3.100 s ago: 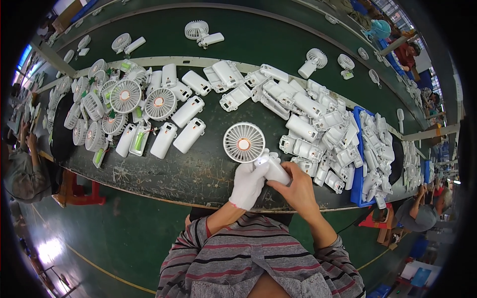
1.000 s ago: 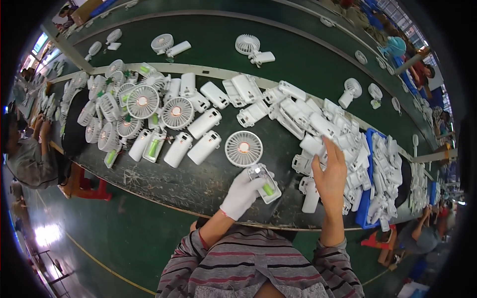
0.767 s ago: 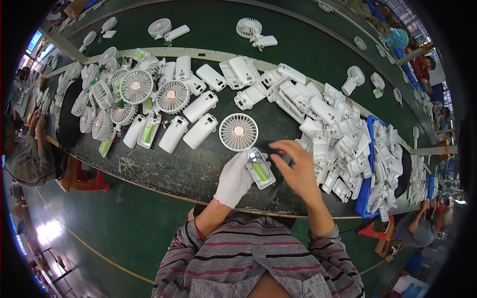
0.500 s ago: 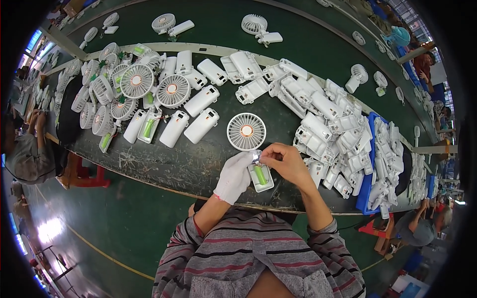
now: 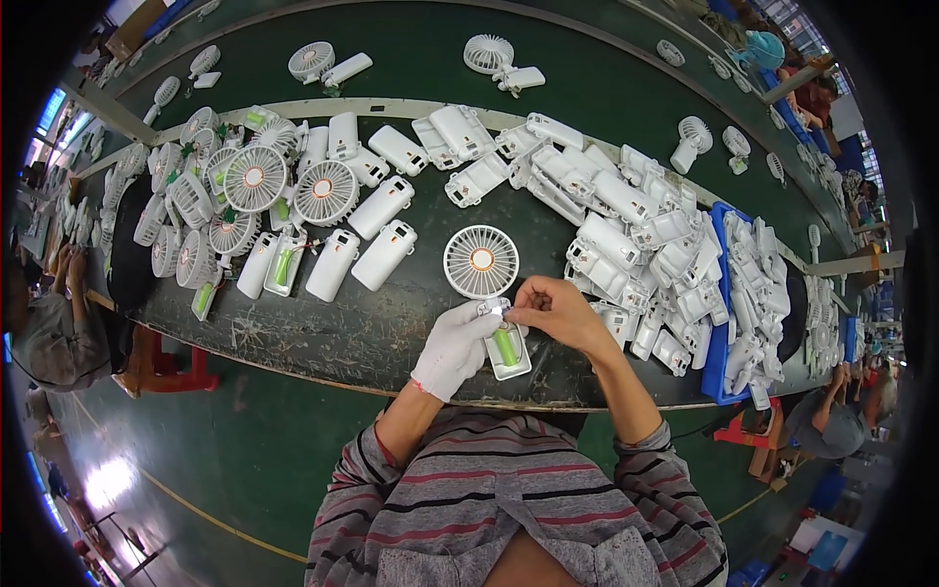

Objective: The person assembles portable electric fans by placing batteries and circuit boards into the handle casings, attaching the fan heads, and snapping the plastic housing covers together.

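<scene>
A white handheld fan lies on the dark workbench in front of me, its round head [image 5: 480, 261] pointing away. Its handle [image 5: 513, 370] is an opened shell, with a green battery [image 5: 505, 346] lying inside. My left hand [image 5: 453, 344], in a white glove, is closed around the handle's left side near the neck. Bare, my right hand [image 5: 559, 311] pinches at the top of the handle, just below the fan head. Whatever is between its fingertips is too small to make out.
On the left is a pile of fan heads [image 5: 252, 178] with some handle shells [image 5: 334, 264]. White shells are heaped [image 5: 626, 215] on the right, beside a full blue bin [image 5: 719, 338]. Beyond the bench runs a green conveyor [image 5: 411, 64] carrying fans. Other people sit at both sides.
The whole view has shifted slightly. My left hand still holds the handle, while the right fingertips have moved a little at its top.
</scene>
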Demonstrator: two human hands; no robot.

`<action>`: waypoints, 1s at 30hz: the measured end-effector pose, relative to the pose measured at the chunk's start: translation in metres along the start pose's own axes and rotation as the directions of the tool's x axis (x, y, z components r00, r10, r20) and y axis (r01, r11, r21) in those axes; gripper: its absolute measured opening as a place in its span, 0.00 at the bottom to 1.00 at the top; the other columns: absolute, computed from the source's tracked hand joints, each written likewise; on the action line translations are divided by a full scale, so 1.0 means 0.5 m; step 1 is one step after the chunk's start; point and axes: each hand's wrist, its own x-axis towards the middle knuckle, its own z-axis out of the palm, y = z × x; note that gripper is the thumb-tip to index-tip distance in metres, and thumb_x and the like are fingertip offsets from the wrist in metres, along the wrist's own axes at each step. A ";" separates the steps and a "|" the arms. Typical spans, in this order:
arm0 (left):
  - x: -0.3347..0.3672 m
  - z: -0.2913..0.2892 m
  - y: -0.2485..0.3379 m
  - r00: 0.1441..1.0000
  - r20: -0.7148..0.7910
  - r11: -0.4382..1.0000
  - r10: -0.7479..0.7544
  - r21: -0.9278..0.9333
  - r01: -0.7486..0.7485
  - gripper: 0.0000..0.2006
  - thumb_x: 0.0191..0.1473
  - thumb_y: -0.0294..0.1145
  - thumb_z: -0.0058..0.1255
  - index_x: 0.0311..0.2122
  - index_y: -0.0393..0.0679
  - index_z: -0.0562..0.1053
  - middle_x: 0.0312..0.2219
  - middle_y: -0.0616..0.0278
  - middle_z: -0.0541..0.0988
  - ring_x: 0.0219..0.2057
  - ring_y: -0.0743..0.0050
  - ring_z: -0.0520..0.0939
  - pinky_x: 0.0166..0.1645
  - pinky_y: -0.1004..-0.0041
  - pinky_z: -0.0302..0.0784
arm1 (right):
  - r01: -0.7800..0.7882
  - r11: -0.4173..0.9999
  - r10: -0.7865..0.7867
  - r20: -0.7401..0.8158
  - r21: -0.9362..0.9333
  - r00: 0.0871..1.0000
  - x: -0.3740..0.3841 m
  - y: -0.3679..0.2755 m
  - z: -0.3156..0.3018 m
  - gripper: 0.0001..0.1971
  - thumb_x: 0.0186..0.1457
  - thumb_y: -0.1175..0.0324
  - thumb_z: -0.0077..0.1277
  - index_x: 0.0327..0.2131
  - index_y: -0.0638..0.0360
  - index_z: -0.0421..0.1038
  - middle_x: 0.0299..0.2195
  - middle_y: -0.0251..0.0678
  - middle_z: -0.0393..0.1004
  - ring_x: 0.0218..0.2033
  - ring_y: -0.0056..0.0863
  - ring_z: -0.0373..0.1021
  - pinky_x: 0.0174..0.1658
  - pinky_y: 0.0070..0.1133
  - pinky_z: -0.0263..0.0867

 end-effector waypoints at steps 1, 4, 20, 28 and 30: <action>-0.002 0.000 0.004 0.999 0.030 0.996 -0.038 -0.083 0.040 0.12 0.53 0.20 0.41 0.43 0.29 0.65 0.36 0.50 0.74 0.36 0.62 0.79 0.41 0.67 0.77 | 0.002 1.000 -0.002 -0.001 0.001 1.000 -0.012 -0.009 0.002 0.05 0.46 0.74 0.57 0.26 0.62 0.70 0.21 0.24 0.69 0.22 0.09 0.62 0.26 0.11 0.58; -0.014 0.013 0.007 0.998 0.057 0.990 0.004 -0.141 0.004 0.14 0.53 0.19 0.40 0.45 0.29 0.64 0.37 0.51 0.74 0.37 0.62 0.78 0.42 0.67 0.76 | 0.194 0.963 -0.237 -0.246 -0.189 0.940 -0.047 -0.038 -0.002 0.07 0.45 0.76 0.56 0.30 0.62 0.72 0.22 0.26 0.68 0.21 0.12 0.61 0.25 0.12 0.58; -0.011 0.003 -0.015 0.999 0.008 0.998 0.053 0.034 -0.053 0.14 0.53 0.20 0.45 0.46 0.32 0.67 0.36 0.58 0.75 0.36 0.74 0.77 0.40 0.75 0.75 | 0.434 0.843 -0.468 -0.036 -0.318 0.883 -0.010 -0.023 0.026 0.09 0.43 0.79 0.54 0.32 0.62 0.76 0.28 0.33 0.73 0.29 0.25 0.67 0.33 0.19 0.63; -0.007 0.005 -0.020 0.996 -0.003 0.992 0.085 0.098 -0.084 0.13 0.53 0.20 0.44 0.46 0.32 0.67 0.36 0.59 0.74 0.36 0.75 0.77 0.40 0.76 0.74 | 0.494 0.785 -0.560 -0.088 -0.374 0.824 -0.020 -0.011 0.034 0.09 0.42 0.78 0.55 0.32 0.61 0.76 0.27 0.34 0.73 0.29 0.28 0.66 0.33 0.20 0.63; -0.005 0.014 -0.014 0.998 0.001 0.997 0.062 0.042 -0.062 0.14 0.54 0.20 0.43 0.46 0.32 0.66 0.37 0.57 0.74 0.37 0.72 0.77 0.41 0.73 0.75 | 0.465 0.766 -0.567 -0.126 -0.444 0.814 -0.031 -0.023 0.030 0.10 0.43 0.77 0.55 0.33 0.60 0.75 0.29 0.34 0.72 0.31 0.30 0.66 0.35 0.22 0.63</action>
